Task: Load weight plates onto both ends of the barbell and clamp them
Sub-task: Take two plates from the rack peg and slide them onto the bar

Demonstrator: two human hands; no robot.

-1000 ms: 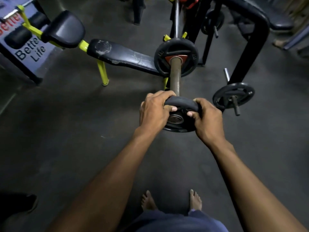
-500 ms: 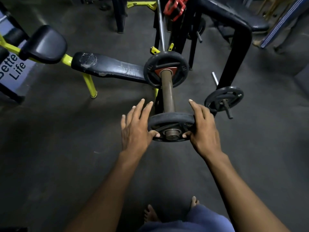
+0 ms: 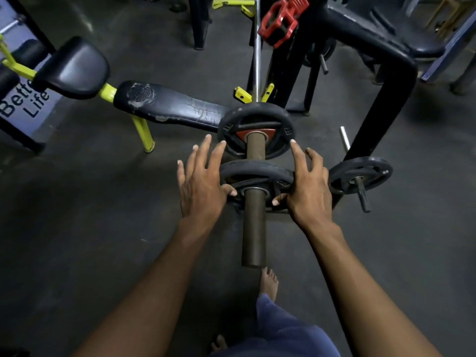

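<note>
The barbell's brown sleeve (image 3: 253, 235) points toward me, its end free. A black weight plate (image 3: 255, 170) sits partway along the sleeve. Farther along, a second black plate (image 3: 255, 117) with a red hub rests against the collar. My left hand (image 3: 201, 186) presses the near plate's left side, fingers straight and thumb on its face. My right hand (image 3: 307, 186) presses the plate's right side the same way. A red clamp (image 3: 282, 20) hangs on the rack behind.
A black bench (image 3: 170, 105) with yellow legs lies at left. A black rack frame (image 3: 381, 99) stands at right, with another plate (image 3: 360, 173) on its peg. A grey bar (image 3: 256, 47) runs back from the plates. My bare foot (image 3: 268, 282) is below the sleeve's end.
My hands went from gripping the plate at the sleeve's tip to pressing it with straight fingers. The plate has slid farther along the sleeve toward the other plate.
</note>
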